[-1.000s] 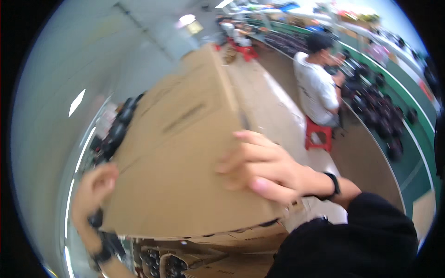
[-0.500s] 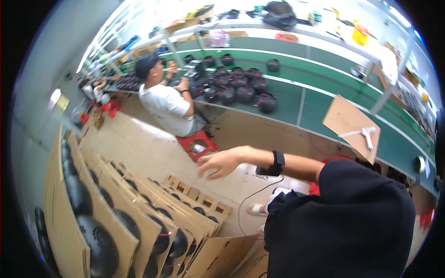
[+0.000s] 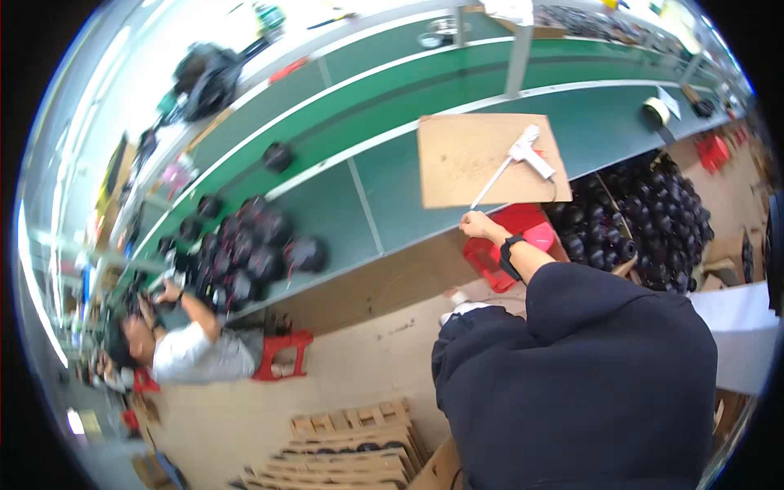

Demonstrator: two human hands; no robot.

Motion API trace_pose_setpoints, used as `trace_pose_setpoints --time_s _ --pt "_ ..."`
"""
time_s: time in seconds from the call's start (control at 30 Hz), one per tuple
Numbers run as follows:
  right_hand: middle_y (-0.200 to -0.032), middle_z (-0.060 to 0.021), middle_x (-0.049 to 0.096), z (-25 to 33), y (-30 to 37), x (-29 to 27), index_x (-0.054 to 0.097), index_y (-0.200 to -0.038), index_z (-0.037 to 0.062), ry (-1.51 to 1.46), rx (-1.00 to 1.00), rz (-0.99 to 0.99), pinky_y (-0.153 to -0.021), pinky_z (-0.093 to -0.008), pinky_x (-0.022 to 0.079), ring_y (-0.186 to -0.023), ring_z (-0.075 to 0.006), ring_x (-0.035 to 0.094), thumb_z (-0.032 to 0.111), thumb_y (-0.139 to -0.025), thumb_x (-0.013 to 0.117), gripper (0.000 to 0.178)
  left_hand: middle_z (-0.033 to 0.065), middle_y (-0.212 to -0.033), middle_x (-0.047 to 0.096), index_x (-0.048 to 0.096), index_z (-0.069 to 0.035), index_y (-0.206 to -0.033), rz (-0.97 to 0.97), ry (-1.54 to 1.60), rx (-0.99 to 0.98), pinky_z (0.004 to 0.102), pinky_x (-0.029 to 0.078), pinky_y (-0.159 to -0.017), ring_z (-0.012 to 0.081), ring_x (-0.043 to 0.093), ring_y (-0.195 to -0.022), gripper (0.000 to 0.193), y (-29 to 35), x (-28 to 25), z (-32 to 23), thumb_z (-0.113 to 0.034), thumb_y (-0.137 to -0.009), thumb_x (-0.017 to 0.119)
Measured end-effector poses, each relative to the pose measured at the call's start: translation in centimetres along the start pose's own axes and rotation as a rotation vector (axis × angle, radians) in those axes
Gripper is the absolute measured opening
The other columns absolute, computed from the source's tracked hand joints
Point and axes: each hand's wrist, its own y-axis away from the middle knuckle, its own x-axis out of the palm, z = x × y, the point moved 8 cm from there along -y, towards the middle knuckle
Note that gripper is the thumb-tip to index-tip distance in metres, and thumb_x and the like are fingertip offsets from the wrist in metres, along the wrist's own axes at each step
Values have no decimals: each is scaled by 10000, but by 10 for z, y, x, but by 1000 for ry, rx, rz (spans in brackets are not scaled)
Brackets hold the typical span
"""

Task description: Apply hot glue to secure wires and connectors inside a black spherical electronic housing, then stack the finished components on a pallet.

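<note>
My right hand (image 3: 478,224) reaches over the front edge of a green workbench (image 3: 384,200). Its fingers are curled closed at the free end of a thin white glue stick (image 3: 492,183). That stick runs into the back of a white glue gun (image 3: 527,152), which lies on a brown cardboard sheet (image 3: 457,159) on the bench. A dark band circles my right wrist. My left hand is out of view.
Dark round parts (image 3: 253,237) cluster on the bench at left, where a seated person (image 3: 188,343) works. Red stools (image 3: 506,237) stand below the bench edge. Boxes of black parts (image 3: 645,212) fill the right. Cardboard dividers (image 3: 351,449) stand low. A tape roll (image 3: 655,113) sits far right.
The view has swung right toward the bench. My right hand has moved from above the floor near the cardboard dividers to the glue stick, and its spread fingers have closed.
</note>
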Motion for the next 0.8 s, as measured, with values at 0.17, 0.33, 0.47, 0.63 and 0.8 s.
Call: trace_pose_setpoints --time_s 0.17,0.33,0.47,0.63,0.8 --pt "-1108 -296 601 -95 6 -113 620 -1074 -3 -75 160 -582 -865 -463 490 -1033 -422 601 74 -818 556 275 173 -985 690 657 32 -1113 792 -160 227 363 508 -808 279 632 -881 263 17 277 -16 -152 -927 629" --pt "-1343 -359 397 -143 0 -200 521 -1241 -4 204 208 -882 -1011 -518 385 -1188 -496 449 79 -845 557 406 195 -824 647 614 31 -949 1246 -30 616 388 495 -716 307 631 -745 126 42 498 -166 -61 -864 603" --pt "-1341 -356 420 -173 -23 -205 513 -1302 21 358 318 -1102 -1034 -536 357 -1184 -478 467 145 -871 551 450 196 -850 658 606 -2 -960 1318 47 968 408 508 -736 348 658 -809 110 74 624 -289 -50 -861 609" --pt "-1334 -290 478 -169 -21 -188 534 -1318 46 507 521 -1278 -1000 -536 369 -1155 -449 480 178 -894 511 445 169 -905 676 558 -24 -1189 1213 81 810 401 512 -816 312 671 -882 368 96 800 -381 -80 -838 654" --pt "-1277 -276 520 -146 -44 -184 529 -1301 30 512 512 -1223 -1006 -532 356 -1147 -432 489 168 -876 522 447 269 -1143 581 460 99 -1210 597 386 883 444 465 -922 343 581 -1081 604 9 955 -433 -163 -763 771"
